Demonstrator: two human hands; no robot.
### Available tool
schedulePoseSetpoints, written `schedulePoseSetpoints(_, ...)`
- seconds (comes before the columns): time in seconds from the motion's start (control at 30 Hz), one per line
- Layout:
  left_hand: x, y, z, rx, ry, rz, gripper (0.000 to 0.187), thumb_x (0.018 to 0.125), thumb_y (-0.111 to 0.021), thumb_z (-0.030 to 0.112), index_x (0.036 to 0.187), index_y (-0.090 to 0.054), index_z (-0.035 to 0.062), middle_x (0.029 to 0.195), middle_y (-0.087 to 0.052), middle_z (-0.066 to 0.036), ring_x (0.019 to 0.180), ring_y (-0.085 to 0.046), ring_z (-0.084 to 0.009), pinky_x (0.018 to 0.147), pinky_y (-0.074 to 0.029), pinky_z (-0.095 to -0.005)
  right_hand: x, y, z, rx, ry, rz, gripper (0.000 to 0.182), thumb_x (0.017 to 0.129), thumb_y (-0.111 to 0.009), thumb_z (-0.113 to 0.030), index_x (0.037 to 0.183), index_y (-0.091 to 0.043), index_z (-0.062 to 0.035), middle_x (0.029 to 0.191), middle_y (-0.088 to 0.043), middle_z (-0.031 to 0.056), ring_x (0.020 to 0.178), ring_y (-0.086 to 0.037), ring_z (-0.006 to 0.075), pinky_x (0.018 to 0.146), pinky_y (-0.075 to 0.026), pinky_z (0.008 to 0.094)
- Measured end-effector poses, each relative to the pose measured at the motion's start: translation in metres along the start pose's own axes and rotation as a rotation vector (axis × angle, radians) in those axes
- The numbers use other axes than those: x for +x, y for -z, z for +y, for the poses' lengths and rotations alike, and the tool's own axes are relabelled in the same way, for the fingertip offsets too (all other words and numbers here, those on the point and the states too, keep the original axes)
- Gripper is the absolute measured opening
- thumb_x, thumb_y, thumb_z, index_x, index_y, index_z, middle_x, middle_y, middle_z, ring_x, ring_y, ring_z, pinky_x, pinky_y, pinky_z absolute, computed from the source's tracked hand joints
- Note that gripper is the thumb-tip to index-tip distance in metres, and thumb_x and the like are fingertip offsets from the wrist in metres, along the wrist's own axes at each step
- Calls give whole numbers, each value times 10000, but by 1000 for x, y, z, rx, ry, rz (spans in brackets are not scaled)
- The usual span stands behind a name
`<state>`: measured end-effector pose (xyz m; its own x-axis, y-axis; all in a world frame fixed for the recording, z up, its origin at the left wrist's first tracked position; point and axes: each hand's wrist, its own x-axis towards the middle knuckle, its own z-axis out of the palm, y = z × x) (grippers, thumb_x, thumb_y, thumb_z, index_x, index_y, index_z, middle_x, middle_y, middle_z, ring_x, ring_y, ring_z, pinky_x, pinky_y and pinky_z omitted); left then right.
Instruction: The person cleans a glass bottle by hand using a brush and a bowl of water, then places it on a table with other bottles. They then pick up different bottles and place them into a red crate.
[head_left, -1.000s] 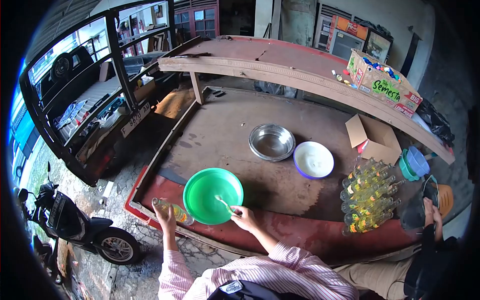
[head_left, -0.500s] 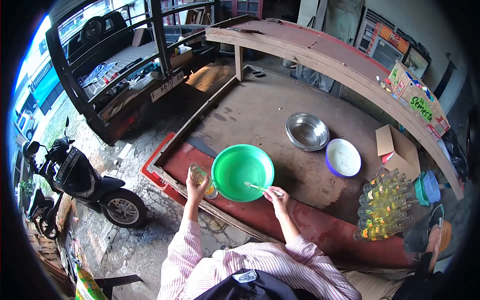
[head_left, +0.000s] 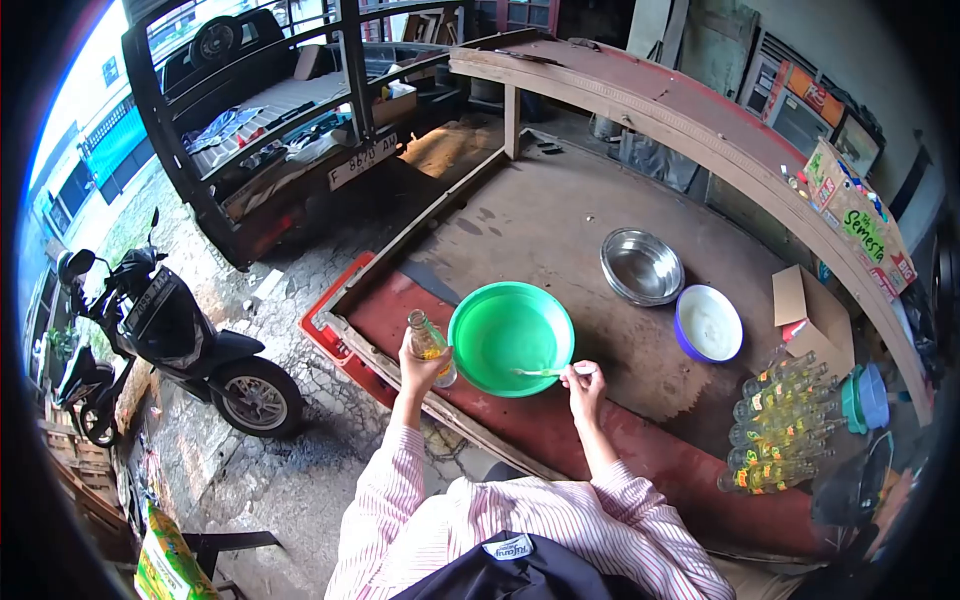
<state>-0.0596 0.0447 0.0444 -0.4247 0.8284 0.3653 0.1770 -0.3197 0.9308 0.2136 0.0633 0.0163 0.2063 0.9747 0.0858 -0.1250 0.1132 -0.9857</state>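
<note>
My left hand (head_left: 423, 370) is wrapped round a clear glass bottle (head_left: 424, 330) with a yellow-orange label, held nearly upright, neck up, just left of a green plastic basin (head_left: 461, 318). Between the fingers of my right hand (head_left: 586, 390) is the pale handle of what looks like a toothbrush (head_left: 541, 372). Its head points left over the near part of the basin. The basin stands on the red front strip of a low wooden platform. Part of the bottle's lower body is hidden behind my left fingers.
Beyond the basin are stacked steel bowls (head_left: 643, 266) and a purple-rimmed white bowl (head_left: 709, 325). Several glass bottles (head_left: 780, 430) lie at the right, near an open carton (head_left: 815, 320) and small tubs (head_left: 872, 384). A raised wooden shelf edge (head_left: 690, 125) arches behind; a motorbike (head_left: 200, 350) stands left.
The whole view has shifted, so things appear farther right. The toothbrush now lies flatter, nearly level over the basin. My left hand keeps its hold on the bottle.
</note>
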Motion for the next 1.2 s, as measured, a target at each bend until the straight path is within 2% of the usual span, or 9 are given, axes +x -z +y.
schedulePoseSetpoints(0.07,-2,3,-9,21,-2,-45,447,621,-707,19,999,-468,43,904,-547,-23,793,-525,-91,724,-447,-256,5,-1,3,12,57,30,132,806,-559,-74,868,-474,4,701,-569,89,587,-572,114,522,-484,220)
schedulePoseSetpoints(0.17,-6,2,-22,-26,11,-13,449,621,-723,38,993,-473,49,879,-546,-12,792,-532,-91,719,-450,-256,14,-5,-12,238,-97,124,135,807,-572,-136,853,-492,-37,698,-565,73,551,-554,125,512,-471,220)
schedulePoseSetpoints(0.4,-6,2,-18,-39,25,-9,433,623,-720,46,978,-472,47,872,-549,-15,790,-537,-95,730,-446,-259,35,-76,-112,509,-151,-212,90,816,-534,-120,852,-493,-48,734,-577,77,606,-576,135,582,-488,241)
schedulePoseSetpoints(0.57,-6,-1,-15,-29,15,11,454,617,-718,68,980,-448,30,812,-506,-10,751,-487,-83,704,-426,-242,42,-123,-142,332,31,-404,107,817,-532,-92,860,-461,-25,735,-568,82,598,-573,130,568,-478,225)
schedulePoseSetpoints(0.7,-6,-1,-10,-35,38,24,448,622,-708,70,986,-452,22,811,-516,-21,756,-497,-77,706,-430,-236,50,-146,-175,101,388,-613,104,811,-532,-72,851,-452,-20,715,-554,61,602,-557,99,550,-461,216)
schedulePoseSetpoints(0.8,-7,-1,-12,-1,47,27,441,627,-702,66,984,-448,18,812,-522,-23,753,-501,-76,697,-434,-236,48,-176,-206,-141,451,-847,115,775,-541,-58,831,-451,-14,671,-525,50,567,-519,95,529,-448,238)
schedulePoseSetpoints(0.87,-8,0,-12,6,55,17,438,628,-700,64,983,-446,17,812,-525,-24,751,-504,-76,693,-436,-236,45,-197,-217,-320,653,-912,111,749,-537,-71,778,-456,-1,606,-519,77,557,-530,121,509,-440,284)
schedulePoseSetpoints(1.0,-9,-2,-11,-15,40,17,432,628,-703,65,971,-444,23,806,-528,-24,744,-508,-77,684,-438,-235,39,-228,-185,-452,717,-1021,100,716,-508,-54,741,-448,23,616,-546,155,581,-558,281,555,-435,328)
schedulePoseSetpoints(1.2,-9,0,-10,-38,57,10,428,635,-702,58,969,-436,35,800,-520,-5,742,-504,-66,673,-435,-226,36,-236,-210,-293,657,-890,95,728,-484,-62,719,-423,11,577,-513,175,544,-548,286,500,-408,345)
